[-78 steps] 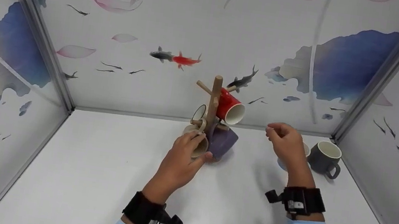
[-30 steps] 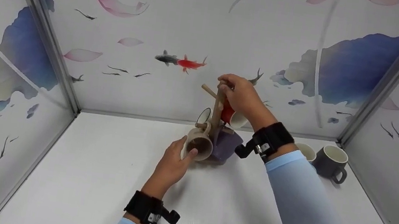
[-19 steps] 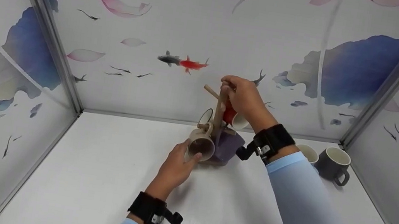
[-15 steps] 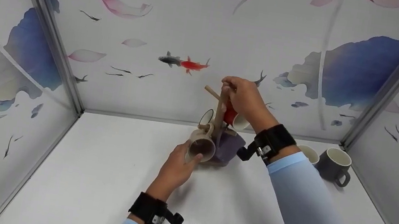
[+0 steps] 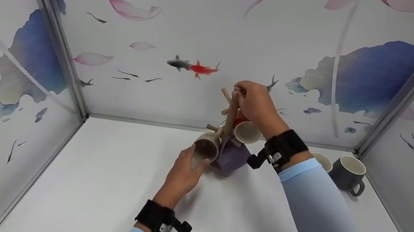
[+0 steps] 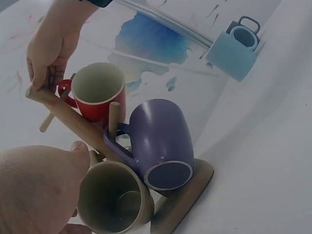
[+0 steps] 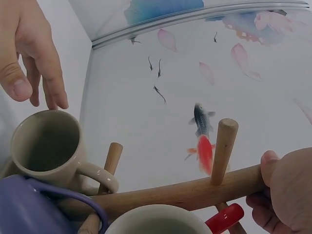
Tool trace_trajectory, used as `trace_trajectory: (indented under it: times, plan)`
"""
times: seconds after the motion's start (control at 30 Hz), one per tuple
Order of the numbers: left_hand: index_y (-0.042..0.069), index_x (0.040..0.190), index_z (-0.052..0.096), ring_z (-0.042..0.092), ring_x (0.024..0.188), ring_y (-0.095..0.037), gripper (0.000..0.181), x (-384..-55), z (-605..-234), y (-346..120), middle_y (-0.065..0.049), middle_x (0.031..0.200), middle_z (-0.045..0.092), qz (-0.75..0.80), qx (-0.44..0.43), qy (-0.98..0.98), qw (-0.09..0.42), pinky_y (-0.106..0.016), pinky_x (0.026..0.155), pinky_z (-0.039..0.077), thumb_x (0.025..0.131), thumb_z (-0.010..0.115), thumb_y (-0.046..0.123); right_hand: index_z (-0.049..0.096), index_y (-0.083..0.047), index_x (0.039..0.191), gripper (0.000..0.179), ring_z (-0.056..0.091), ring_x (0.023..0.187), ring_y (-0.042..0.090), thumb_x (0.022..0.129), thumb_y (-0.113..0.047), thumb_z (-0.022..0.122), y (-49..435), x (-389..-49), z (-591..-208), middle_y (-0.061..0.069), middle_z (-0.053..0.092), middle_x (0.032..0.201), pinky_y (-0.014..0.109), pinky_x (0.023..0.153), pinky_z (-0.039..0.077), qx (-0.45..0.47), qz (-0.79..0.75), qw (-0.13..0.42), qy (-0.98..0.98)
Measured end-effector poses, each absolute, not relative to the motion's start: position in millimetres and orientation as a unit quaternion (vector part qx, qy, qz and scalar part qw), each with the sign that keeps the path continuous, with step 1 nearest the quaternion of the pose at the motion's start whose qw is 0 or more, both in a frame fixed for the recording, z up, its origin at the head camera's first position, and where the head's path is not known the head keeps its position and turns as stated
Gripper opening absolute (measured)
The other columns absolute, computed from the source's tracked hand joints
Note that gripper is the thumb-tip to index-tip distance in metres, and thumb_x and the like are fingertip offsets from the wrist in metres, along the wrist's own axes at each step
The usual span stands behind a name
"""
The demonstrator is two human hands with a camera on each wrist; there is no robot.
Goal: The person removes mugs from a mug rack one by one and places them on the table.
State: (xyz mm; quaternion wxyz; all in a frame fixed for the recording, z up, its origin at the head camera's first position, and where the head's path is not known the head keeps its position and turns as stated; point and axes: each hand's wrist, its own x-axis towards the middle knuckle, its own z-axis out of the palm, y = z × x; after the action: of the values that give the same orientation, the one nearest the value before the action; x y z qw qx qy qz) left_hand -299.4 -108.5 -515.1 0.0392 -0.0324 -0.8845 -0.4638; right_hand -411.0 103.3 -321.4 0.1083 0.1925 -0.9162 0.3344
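My right hand (image 5: 255,102) pinches the top of the wooden mug tree's post (image 5: 229,125), which leans slightly. A beige mug (image 5: 205,150) hangs by its handle from a lower left peg, mouth facing me. Beside it, my left hand (image 5: 184,173) has its fingers loosely spread along the mug's side and its thumb near the rim; the right wrist view shows those fingers (image 7: 52,73) straight, at the rim. A purple mug (image 6: 163,136) hangs low on the right, base outward. Above that hangs a red mug (image 6: 100,92), partly hidden by my right hand in the head view.
A dark grey mug (image 5: 346,174) stands upright at the back right of the white table (image 5: 108,183). Next to it is a light blue mug (image 6: 231,56), mostly behind my right arm in the head view. Printed panels (image 5: 203,30) enclose the table at back and sides.
My right hand has come from the right onto the post top. The mug tree has turned, bringing the red mug's mouth toward me and hiding the white mug behind. My left hand's grip has loosened.
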Motion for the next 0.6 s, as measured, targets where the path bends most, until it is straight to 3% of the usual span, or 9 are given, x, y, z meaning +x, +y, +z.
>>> trace_trajectory:
  times: [0.4,0.6]
  plan:
    - [0.004,0.178,0.033,0.033,0.173,-0.042,0.084,-295,-514,-106,-0.023,0.183,0.037,-0.466,-0.021,-0.884,0.006,-0.061,0.140,0.031,0.116,0.062,0.053,0.072,-0.004,0.131,0.026,0.074,0.101,0.027,0.116,-0.026,0.069,98,-409,-323,0.015,0.077,0.120,0.041,0.084,0.066,0.184,0.344,0.131,-0.911]
    - [0.006,0.177,0.037,0.034,0.172,-0.042,0.081,-297,-515,-104,-0.022,0.182,0.039,-0.477,-0.021,-0.878,-0.005,-0.062,0.140,0.032,0.116,0.063,0.053,0.071,-0.009,0.128,0.026,0.075,0.099,0.025,0.115,-0.031,0.072,92,-406,-322,0.011,0.076,0.117,0.040,0.088,0.069,0.152,0.357,0.120,-0.914]
